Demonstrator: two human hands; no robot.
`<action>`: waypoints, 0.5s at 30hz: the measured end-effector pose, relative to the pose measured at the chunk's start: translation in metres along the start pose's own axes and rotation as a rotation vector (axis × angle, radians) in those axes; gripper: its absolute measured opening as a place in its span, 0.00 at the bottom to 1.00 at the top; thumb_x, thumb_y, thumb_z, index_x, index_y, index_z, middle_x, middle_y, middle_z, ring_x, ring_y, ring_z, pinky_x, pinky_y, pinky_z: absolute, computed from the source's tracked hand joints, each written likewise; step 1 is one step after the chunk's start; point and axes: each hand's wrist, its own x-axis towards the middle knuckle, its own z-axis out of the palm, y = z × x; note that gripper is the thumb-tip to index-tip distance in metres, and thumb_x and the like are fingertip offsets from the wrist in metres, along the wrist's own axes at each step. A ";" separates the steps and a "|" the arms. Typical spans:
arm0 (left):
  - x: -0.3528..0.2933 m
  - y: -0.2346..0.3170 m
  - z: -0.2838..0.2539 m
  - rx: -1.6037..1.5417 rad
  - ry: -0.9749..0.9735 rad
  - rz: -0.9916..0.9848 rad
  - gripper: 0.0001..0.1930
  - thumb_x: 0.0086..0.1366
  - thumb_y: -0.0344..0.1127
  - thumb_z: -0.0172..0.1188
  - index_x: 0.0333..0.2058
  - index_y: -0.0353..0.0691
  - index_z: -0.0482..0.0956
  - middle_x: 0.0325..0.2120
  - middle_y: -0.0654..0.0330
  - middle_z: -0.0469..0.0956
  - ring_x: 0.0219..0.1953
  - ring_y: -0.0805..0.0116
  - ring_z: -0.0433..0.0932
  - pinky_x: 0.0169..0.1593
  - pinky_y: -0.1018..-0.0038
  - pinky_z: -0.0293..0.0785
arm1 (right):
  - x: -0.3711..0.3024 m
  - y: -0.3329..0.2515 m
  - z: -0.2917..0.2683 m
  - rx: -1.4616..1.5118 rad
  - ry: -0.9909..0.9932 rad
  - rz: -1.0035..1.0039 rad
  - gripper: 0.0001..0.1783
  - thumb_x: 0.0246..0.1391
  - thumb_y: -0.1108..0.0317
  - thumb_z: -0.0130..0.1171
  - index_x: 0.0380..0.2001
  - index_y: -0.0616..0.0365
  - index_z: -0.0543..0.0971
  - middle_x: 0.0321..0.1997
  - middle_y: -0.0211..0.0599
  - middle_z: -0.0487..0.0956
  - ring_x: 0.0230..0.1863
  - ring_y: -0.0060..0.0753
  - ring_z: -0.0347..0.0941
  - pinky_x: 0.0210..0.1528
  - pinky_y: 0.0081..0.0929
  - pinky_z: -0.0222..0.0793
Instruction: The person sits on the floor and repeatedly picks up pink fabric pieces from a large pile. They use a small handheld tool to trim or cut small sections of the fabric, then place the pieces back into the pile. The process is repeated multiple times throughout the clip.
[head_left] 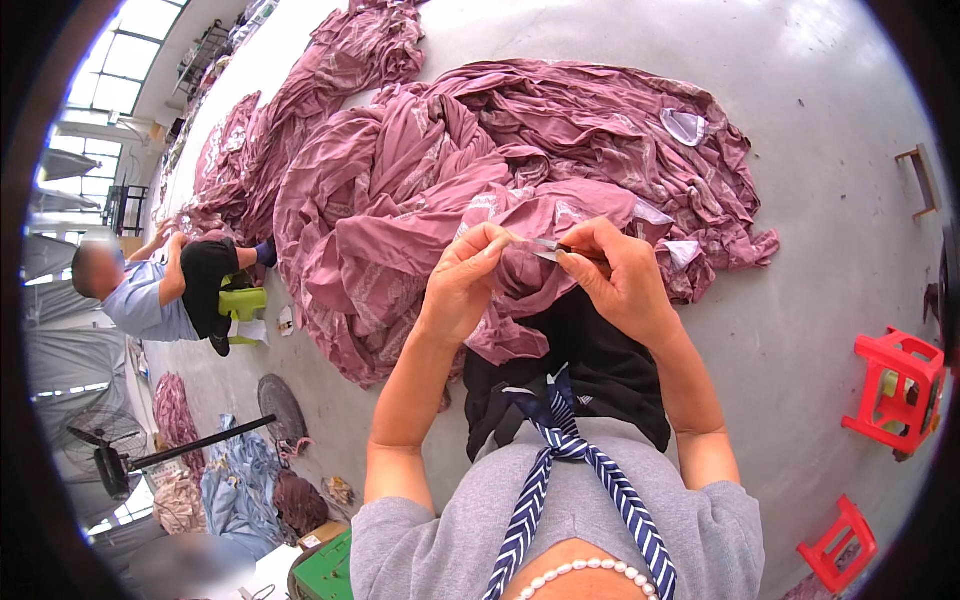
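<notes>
My right hand (628, 275) grips a small pair of thread snips (545, 246), their blades pointing left. In front of my chest, the thumb and forefinger of my left hand (462, 285) are pinched together right by the blade tips. What they pinch, if anything, is too small to make out. Beneath both hands spreads a big heap of dusty-pink patterned cloth (390, 245), and part of it lies over my lap. White patches (684, 127) show on the heap's right side.
At the left a person (155, 295) sits on a green stool (243, 300) beside the cloth. A black fan (110, 465) stands lower left, near piles of blue cloth (240, 485). Red plastic stools (868, 385) are on the right. A green-topped box (325, 570) is close by my left.
</notes>
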 end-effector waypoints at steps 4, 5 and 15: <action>0.000 0.001 0.012 -0.021 0.020 -0.038 0.08 0.65 0.32 0.55 0.42 0.37 0.74 0.36 0.69 0.73 0.39 0.82 0.70 0.44 0.84 0.65 | 0.003 0.002 0.004 0.061 -0.014 -0.028 0.12 0.57 0.67 0.61 0.39 0.64 0.74 0.29 0.35 0.78 0.28 0.17 0.73 0.32 0.17 0.70; 0.000 0.001 0.011 -0.054 0.010 -0.040 0.09 0.65 0.32 0.55 0.42 0.37 0.73 0.37 0.68 0.73 0.41 0.81 0.70 0.46 0.82 0.64 | 0.004 0.002 0.004 0.035 0.002 -0.063 0.13 0.56 0.66 0.61 0.38 0.64 0.74 0.29 0.35 0.78 0.28 0.18 0.73 0.32 0.17 0.70; -0.002 -0.005 0.002 -0.216 -0.086 -0.064 0.13 0.65 0.31 0.54 0.48 0.36 0.70 0.41 0.66 0.73 0.47 0.77 0.71 0.53 0.79 0.63 | 0.011 0.005 0.009 -0.144 0.090 -0.329 0.15 0.47 0.63 0.68 0.33 0.59 0.76 0.26 0.37 0.76 0.24 0.35 0.74 0.25 0.28 0.68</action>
